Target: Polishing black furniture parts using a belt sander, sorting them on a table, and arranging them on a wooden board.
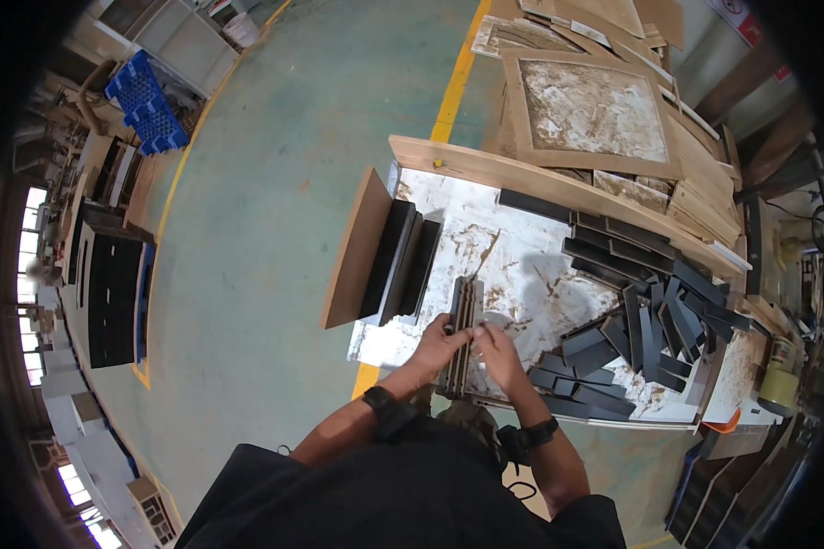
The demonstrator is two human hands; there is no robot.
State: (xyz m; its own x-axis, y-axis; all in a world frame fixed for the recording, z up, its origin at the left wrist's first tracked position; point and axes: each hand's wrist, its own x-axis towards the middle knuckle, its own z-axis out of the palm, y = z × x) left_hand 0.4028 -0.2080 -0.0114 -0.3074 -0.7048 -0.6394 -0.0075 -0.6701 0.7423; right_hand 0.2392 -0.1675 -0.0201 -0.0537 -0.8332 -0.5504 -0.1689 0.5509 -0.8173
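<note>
A bundle of narrow dark strips with brown edges lies lengthwise before me, near the front edge of the white, scuffed worktable. My left hand is closed around the bundle's left side, its thumb laid over the top. On the other side, my right hand has its fingers drawn together in a pinch close to my left thumb. Whatever is between those fingertips is too small to make out. Left of the bundle, several dark panels stand on edge beside a brown board.
Loose dark strips lie heaped across the table's right side. A long wooden board edges its far side. Beyond are stacked worn boards. A yellow-green container stands at far right; a blue plastic pallet is at far left.
</note>
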